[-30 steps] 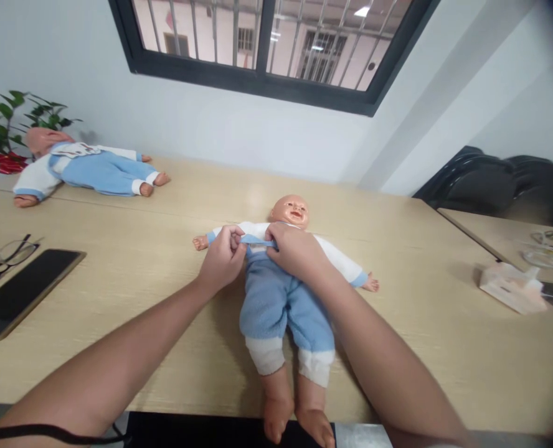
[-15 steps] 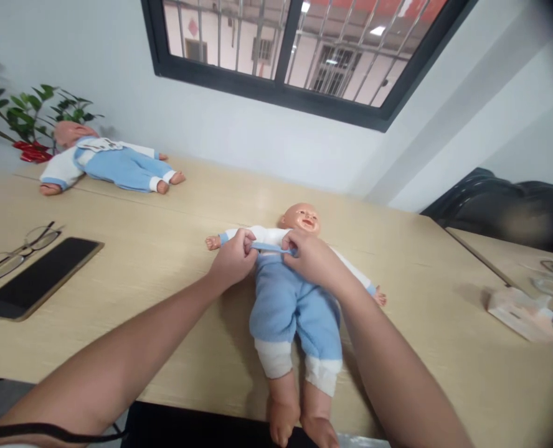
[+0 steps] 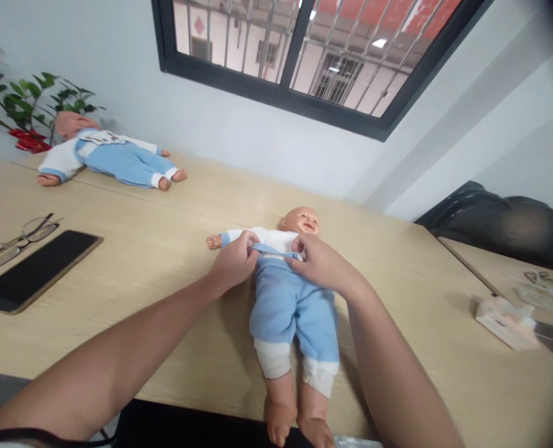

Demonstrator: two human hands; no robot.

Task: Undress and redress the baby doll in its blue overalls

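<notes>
A baby doll (image 3: 301, 221) lies on its back on the table, feet toward me over the near edge. It wears a white shirt (image 3: 276, 239) with blue trim and blue trousers (image 3: 276, 298) with white cuffs. My left hand (image 3: 236, 258) pinches one end of the shirt's blue hem (image 3: 271, 251) at the doll's waist. At the other end of that hem is my right hand (image 3: 317, 260), its thumb and fingers closed on the cloth. Between the two hands the blue edge runs as a slightly slack strip. My fingertips are partly hidden.
Another doll (image 3: 118, 158) in similar clothes lies at the back left beside a plant (image 3: 28, 106). Glasses (image 3: 19, 246) and a dark phone (image 3: 38, 270) rest on the left. A white tissue box (image 3: 505, 322) stands at the right of the table (image 3: 164, 336), near black chairs (image 3: 496, 211).
My right hand has shifted slightly to the right along the hem, and the blue strip between my hands sags a little more. My left hand stays at its end. The view has tilted slightly.
</notes>
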